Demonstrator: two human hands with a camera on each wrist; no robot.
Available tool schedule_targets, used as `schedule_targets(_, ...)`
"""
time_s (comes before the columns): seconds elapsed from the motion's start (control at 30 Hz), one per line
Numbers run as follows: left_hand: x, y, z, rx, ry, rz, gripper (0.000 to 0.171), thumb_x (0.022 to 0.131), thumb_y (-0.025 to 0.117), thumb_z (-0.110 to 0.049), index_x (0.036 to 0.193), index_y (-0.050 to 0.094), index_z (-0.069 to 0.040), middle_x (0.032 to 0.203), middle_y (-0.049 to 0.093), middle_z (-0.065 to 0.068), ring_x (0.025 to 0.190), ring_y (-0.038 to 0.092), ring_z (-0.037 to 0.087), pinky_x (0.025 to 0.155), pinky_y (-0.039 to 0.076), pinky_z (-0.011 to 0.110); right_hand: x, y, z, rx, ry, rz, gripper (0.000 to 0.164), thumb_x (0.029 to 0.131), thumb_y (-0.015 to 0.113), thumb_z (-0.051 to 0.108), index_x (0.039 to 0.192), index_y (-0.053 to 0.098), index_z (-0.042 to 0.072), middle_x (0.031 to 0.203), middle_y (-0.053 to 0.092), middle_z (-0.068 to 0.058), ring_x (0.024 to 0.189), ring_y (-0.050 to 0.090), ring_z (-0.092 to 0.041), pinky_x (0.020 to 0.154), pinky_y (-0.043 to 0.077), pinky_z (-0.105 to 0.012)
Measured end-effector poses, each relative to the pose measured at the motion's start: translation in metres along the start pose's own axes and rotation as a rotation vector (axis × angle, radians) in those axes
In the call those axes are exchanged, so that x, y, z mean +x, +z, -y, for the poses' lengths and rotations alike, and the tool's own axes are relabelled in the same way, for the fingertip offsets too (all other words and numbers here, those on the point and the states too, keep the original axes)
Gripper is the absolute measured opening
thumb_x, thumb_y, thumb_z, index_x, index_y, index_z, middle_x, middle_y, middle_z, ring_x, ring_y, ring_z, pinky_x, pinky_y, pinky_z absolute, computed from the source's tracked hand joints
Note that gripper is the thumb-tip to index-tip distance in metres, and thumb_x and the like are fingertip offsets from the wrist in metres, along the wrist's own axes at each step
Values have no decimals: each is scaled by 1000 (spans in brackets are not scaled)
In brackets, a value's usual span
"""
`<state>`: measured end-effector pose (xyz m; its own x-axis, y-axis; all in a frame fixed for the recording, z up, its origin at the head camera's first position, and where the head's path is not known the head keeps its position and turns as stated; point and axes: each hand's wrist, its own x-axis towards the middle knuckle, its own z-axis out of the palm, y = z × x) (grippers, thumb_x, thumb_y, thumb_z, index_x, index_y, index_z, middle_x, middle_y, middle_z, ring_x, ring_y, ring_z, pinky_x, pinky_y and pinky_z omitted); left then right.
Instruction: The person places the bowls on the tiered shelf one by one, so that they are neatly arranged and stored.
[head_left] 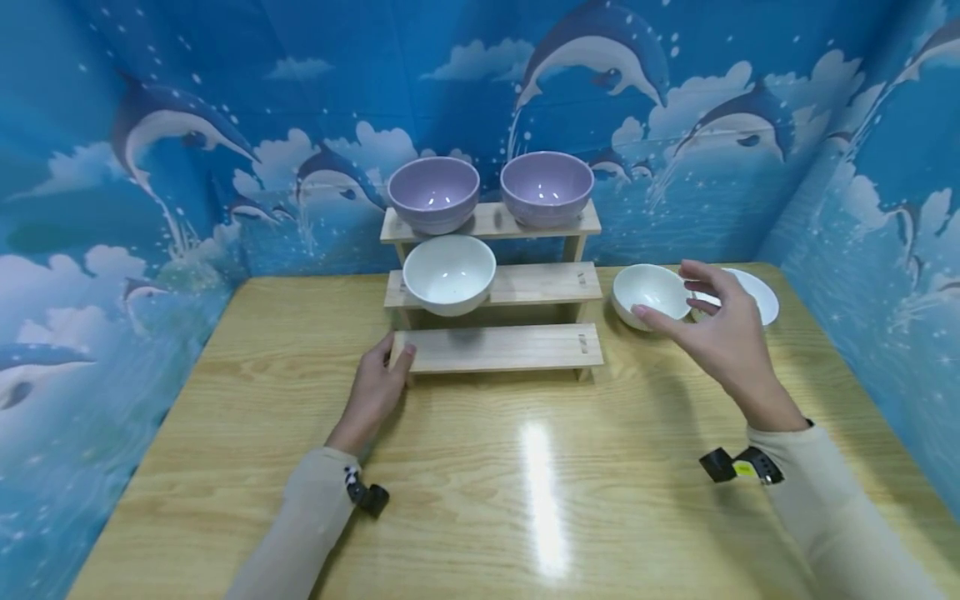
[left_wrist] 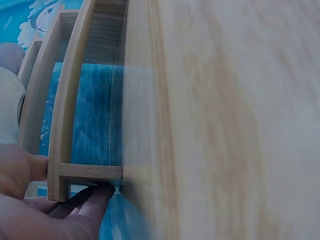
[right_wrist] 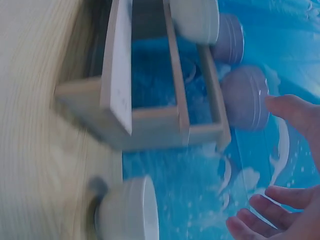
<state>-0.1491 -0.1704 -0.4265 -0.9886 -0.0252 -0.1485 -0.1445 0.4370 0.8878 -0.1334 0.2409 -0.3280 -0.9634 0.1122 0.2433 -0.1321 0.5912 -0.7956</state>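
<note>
Two bowls (head_left: pixel 433 200) (head_left: pixel 547 193) top the rack (head_left: pixel 502 348), a third bowl (head_left: pixel 450 275) one tier nearer. Another bowl (head_left: pixel 649 287) sits right of the rack.

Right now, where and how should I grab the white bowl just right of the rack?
I'd pinch the near rim of the bowl, right hand coming down from above and in front. It stands upright, mouth up, leaving the rim exposed; the rack flanks its left and the plate lies on its right.
</note>
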Motion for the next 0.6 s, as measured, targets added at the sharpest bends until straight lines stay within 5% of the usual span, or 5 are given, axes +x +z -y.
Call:
schedule_targets(0.27, 1, -1, 1, -1, 0, -2, 61, 108, 47, -38, 161, 27, -13, 165, 27, 10, 152, 22, 30, 124, 21, 48, 6, -16, -30, -17, 47, -97, 84, 84, 84, 33, 151, 44, 4, 147, 47, -15, 131, 46, -35, 109, 44, -45)
schedule_targets(0.6, 1, -1, 1, 2, 11, 5, 63, 108, 46, -38, 161, 25, -12, 165, 26, 11, 152, 21, 30, 124, 21, 48, 11, -32, -62, -109, 149, -142, 92, 85, 81, 42, 155, 37, 2, 155, 36, -22, 136, 40, -45, 110, 38, -59)
